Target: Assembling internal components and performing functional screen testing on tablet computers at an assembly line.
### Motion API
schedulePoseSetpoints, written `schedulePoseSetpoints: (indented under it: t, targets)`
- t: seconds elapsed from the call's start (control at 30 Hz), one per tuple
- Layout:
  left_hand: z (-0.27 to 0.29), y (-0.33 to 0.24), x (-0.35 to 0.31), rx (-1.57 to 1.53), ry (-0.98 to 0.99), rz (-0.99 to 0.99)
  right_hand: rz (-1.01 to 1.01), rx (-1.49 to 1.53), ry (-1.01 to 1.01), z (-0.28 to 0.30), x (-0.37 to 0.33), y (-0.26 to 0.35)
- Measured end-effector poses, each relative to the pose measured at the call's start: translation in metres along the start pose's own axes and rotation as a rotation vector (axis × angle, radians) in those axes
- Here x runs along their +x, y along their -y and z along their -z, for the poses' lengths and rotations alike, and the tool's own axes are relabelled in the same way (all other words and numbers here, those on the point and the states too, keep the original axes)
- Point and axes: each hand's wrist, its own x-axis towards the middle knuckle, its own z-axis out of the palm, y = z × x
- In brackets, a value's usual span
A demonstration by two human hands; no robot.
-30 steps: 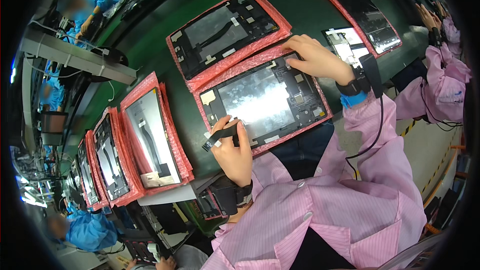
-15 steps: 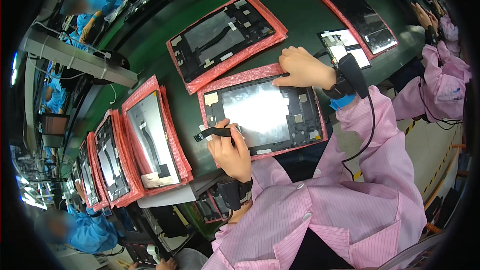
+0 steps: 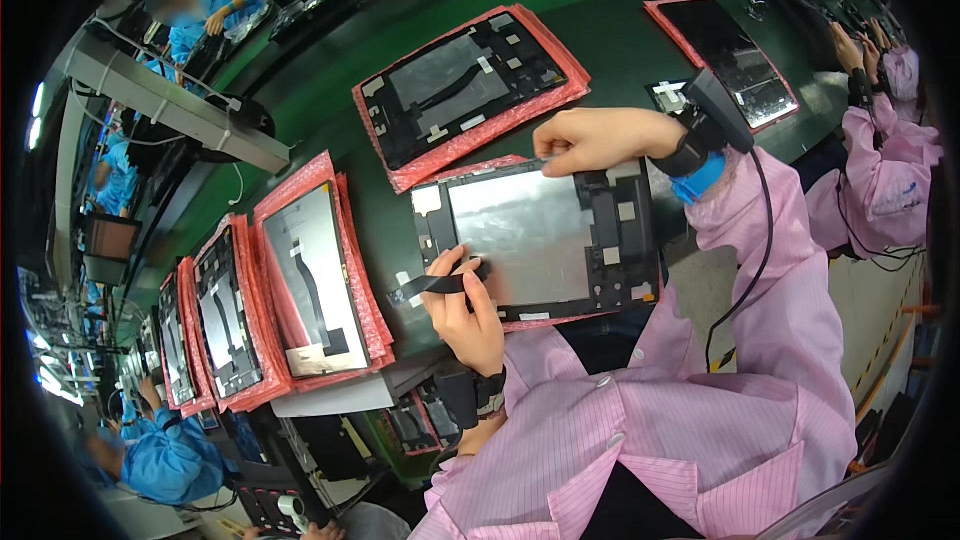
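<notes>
A tablet screen panel (image 3: pixel 520 230) with a black frame and a silvery middle is in front of me, over red bubble wrap (image 3: pixel 480 169). My left hand (image 3: pixel 465 320) is at its lower left, thumb and fingers closed on a black ribbon cable (image 3: pixel 430 285). The cable's free end points left, past the panel's edge. At the far edge, my right hand (image 3: pixel 595 140) has its fingers curled and its thumb against the panel's rim. The fingertips behind that rim are partly hidden.
Another panel on red wrap (image 3: pixel 450 90) lies beyond mine. Several wrapped panels (image 3: pixel 315 275) stand in a row at left. A dark screen (image 3: pixel 725 55) lies at far right, near a co-worker's pink sleeve (image 3: pixel 880 170). A metal bar (image 3: pixel 175 100) juts in at upper left.
The panel has shifted slightly right and now covers the wrap at its right edge. My right hand's fingers have curled at the far rim. My left hand keeps the cable.
</notes>
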Motion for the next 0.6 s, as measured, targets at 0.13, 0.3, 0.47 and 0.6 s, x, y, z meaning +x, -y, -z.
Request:
schedulePoseSetpoints:
  t: [0.13,0.3,0.47,0.6]
  targets:
    - [0.008,-0.010,0.007,-0.065,-0.044,0.033,0.052,-0.014,0.073,0.017,-0.003,0.022]
    - [0.018,-0.028,0.018,-0.129,-0.232,-0.014,0.171,0.259,-0.206,0.015,-0.029,0.038]
    - [0.031,-0.044,0.016,-0.503,-0.060,0.165,0.205,0.973,-0.675,-0.043,-0.058,0.045]
    - [0.061,-0.035,0.021,-1.197,0.450,0.696,0.288,1.186,-0.998,-0.115,-0.073,0.058]
